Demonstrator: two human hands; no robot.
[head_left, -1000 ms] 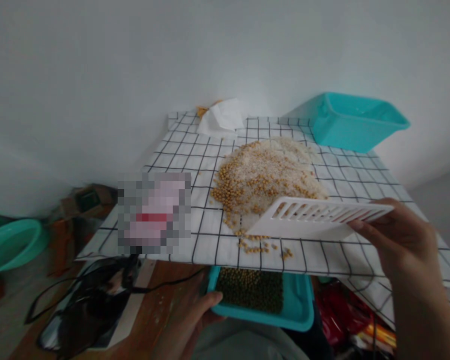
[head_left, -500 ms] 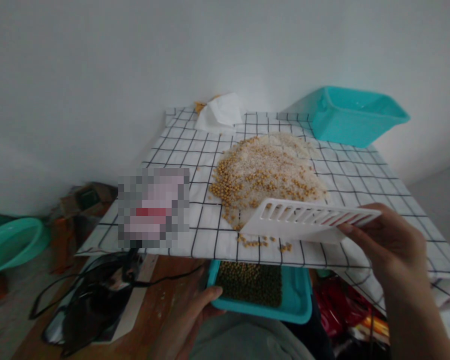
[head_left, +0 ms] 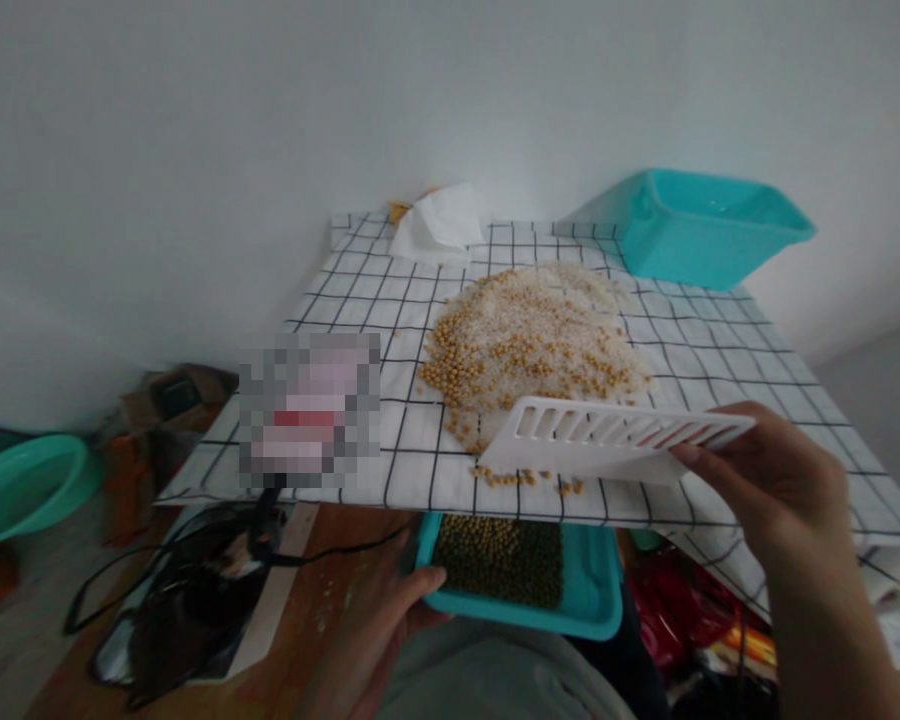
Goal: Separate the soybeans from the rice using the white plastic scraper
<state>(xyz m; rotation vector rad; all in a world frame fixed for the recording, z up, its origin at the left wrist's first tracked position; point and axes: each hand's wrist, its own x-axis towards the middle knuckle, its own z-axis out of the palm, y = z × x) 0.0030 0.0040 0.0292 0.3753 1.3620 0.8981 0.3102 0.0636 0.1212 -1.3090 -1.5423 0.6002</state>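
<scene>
My right hand (head_left: 780, 480) grips the right end of a white slotted plastic board (head_left: 585, 445), thumb in front. The board stands tilted on the checked cloth, its long edge along the near side of a spread pile of white rice grains (head_left: 540, 310) and yellow soybeans (head_left: 450, 370). Several soybeans (head_left: 525, 478) lie on the cloth in front of it. Below the table edge, my left hand (head_left: 401, 605) holds the left corner of a turquoise tray (head_left: 592, 625), thumb on its rim. Inside the tray are small dark green beans (head_left: 502, 580) and soybeans (head_left: 487, 537).
A turquoise bin (head_left: 697, 240) stands at the table's back right. White tissue (head_left: 439, 225) lies at the back left, and a blurred-out pinkish object (head_left: 307, 405) at the left edge. Below are a green basin (head_left: 34, 485), a black bag (head_left: 187, 600) and red packaging (head_left: 671, 610).
The white board has shifted very slightly left along the near edge of the pile. The left hand keeps its hold on the tray, and the view has moved a little.
</scene>
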